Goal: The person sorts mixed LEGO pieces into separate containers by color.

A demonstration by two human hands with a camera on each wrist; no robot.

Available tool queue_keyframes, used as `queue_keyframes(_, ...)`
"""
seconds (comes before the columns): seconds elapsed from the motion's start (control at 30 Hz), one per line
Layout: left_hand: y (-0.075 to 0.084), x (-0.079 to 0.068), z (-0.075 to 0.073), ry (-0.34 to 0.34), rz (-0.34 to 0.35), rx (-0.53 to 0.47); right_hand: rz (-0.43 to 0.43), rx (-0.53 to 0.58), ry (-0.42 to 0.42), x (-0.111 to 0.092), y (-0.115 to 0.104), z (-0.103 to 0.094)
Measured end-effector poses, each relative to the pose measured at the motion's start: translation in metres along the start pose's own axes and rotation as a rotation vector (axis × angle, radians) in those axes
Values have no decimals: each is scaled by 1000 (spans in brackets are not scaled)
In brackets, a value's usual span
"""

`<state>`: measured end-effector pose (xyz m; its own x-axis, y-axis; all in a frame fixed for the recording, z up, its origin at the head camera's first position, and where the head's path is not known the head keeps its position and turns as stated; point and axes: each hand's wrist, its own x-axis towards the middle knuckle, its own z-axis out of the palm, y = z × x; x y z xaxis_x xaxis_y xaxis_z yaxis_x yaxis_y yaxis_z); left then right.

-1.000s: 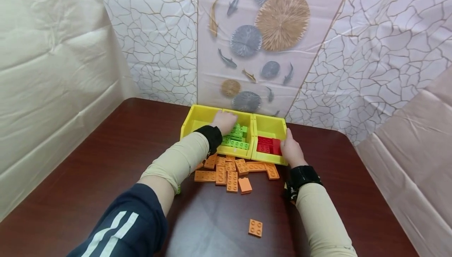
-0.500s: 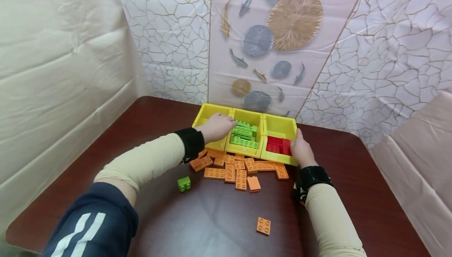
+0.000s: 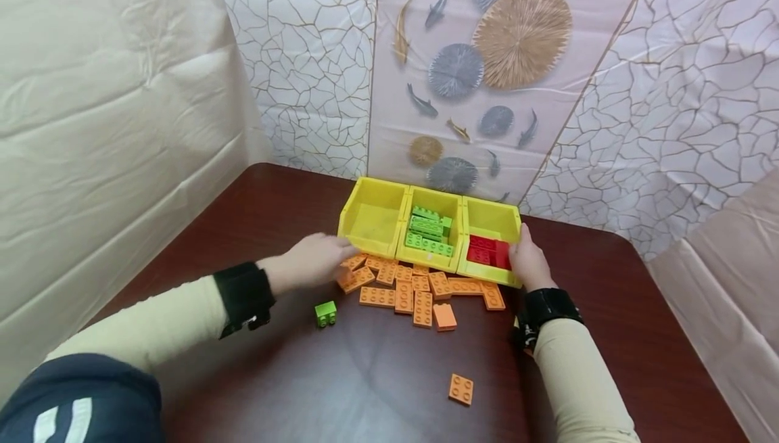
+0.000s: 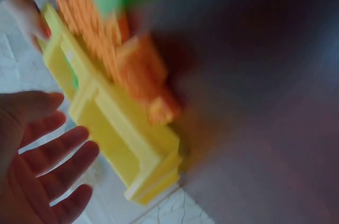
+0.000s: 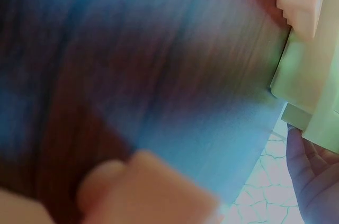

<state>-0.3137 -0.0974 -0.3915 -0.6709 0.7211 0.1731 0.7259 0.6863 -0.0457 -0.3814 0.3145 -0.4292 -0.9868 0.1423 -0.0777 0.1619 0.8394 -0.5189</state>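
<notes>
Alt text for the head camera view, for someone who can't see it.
A person's right hand holds the right end of three yellow bins, the middle one holding green bricks and the right one red bricks. The left hand is beside orange bricks spread on the dark table.

Dk-brown tbl (image 3: 341, 389) holds ylw 3-part tray (image 3: 374, 221), orng bricks (image 3: 404, 296) in front, grn brick (image 3: 325, 312) nearby & lone orng brick (image 3: 460, 389) apart.

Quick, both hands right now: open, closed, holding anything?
Left hand: open, holding nothing.
Right hand: against the rightmost yellow bin; whether it grips or just presses cannot be told.
</notes>
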Motion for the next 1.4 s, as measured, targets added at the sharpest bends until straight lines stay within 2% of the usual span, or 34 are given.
queue_keyframes(0.17, 19, -34, 4, -69, 77, -15, 4, 7, 2, -3, -2, -3)
queue_keyframes(0.3, 27, -47, 12, -121, 59, 17, 11, 10, -6, -3, -3, -2)
queue_keyframes(0.43, 28, -52, 21, -144, 39, 32, 6, 2, -16, -2, -2, 0)
queue_keyframes(0.57, 27, -46, 23, -169, 41, -21, 9, 14, -16, -2, 0, 0)
queue_keyframes(0.63, 27, -40, 21, -161, 65, -39, 10, 22, -12, -1, 1, 0)
queue_keyframes(0.77, 29, -18, 7, -83, 135, -27, 10, 19, 1, 0, 1, 1)
queue_keyframes(0.93, 34, 26, -16, 36, 206, 38, 9, 18, 6, 1, 1, 2)
queue_keyframes(1.07, 35, 72, -26, 26, 194, 43, 9, 22, 11, 1, 2, 2)
queue_keyframes(1.2, 28, 112, -22, 15, 151, 65, 12, 26, 17, 3, 3, 3)
queue_keyframes(1.4, 11, 157, -2, 53, 77, 103, 20, 20, 25, 3, 2, 4)
